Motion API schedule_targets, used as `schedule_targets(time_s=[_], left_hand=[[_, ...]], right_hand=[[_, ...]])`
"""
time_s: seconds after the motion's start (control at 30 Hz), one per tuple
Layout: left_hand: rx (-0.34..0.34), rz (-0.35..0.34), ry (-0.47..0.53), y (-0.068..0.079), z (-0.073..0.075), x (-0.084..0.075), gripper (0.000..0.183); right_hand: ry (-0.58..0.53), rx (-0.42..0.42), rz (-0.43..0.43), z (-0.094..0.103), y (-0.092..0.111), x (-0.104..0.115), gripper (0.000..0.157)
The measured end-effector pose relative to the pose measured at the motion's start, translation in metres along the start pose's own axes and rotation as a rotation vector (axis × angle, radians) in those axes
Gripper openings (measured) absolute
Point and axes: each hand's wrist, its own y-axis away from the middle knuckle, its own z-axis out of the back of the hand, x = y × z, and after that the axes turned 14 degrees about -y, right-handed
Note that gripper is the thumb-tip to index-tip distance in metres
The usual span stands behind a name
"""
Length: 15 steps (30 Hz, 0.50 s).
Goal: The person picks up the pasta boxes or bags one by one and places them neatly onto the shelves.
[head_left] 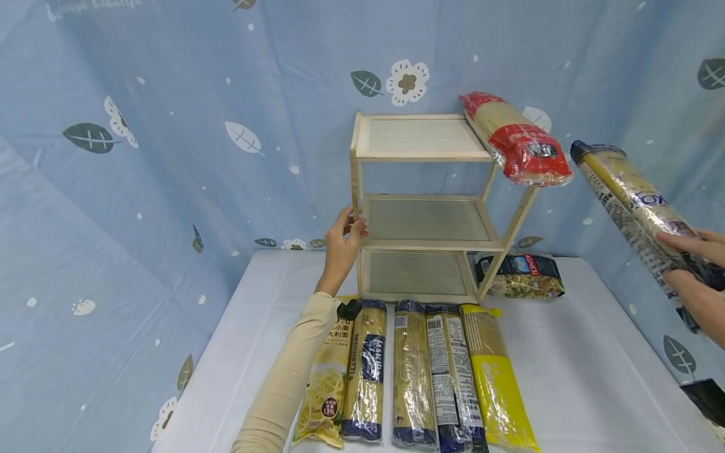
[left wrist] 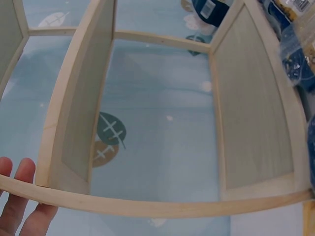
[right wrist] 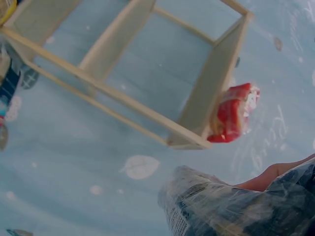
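Observation:
A wooden three-tier shelf rack stands at the back of the white table. My left hand grips its left front post at about the middle tier; in the left wrist view fingers show at the post. On the right, raised above the table, my right hand holds a clear-wrapped spaghetti pack with dark blue ends, tilted. Its crinkled wrapper fills the bottom of the right wrist view. A red-ended noodle pack lies on the top tier's right side, overhanging the front edge.
Several pasta packs lie side by side before the rack, among them a yellow pack, a blue-ended spaghetti pack and a cream-yellow noodle pack. A dark Agnesi pasta bag lies by the rack's right leg. A blue patterned curtain hangs behind.

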Motion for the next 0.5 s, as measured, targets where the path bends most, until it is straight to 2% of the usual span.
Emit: schedule_targets(time_s=[0.5], left_hand=[[-0.019, -0.007, 0.002, 0.001, 0.002, 0.003, 0.029]], right_hand=[[0.026, 0.000, 0.012, 0.007, -0.044, 0.030, 0.053]])
